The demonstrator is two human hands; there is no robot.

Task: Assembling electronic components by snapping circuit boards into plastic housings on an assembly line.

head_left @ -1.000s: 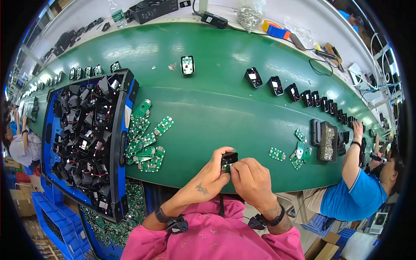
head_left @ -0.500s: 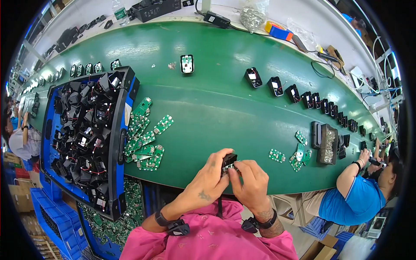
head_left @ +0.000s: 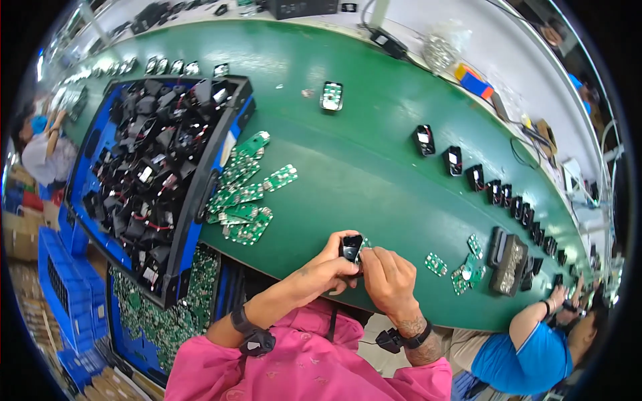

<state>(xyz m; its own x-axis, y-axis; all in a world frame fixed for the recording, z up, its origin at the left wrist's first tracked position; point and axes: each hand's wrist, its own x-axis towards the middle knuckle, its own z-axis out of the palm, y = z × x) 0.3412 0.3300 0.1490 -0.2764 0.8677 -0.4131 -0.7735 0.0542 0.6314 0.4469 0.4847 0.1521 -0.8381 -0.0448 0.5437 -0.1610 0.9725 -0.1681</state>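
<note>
My left hand is closed round a small black plastic housing, its open side tilted up, over the table's near edge. At its right side my right hand pinches close with bent fingers. A bit of a green circuit board shows by those fingertips; most of it is hidden behind them. Left of my hands lies a loose pile of green circuit boards. A smaller cluster of boards rests to the right, with a single board beside it.
A blue and black crate full of black housings stands at the left. Below it sits a bin of circuit boards. Black housings line the right side; one with a board stands far back. A dark parts box and a co-worker are right.
The view has swung, so the table's things sit further right. The housing is now turned with its open side up, and my right fingers have shifted along its right side.
</note>
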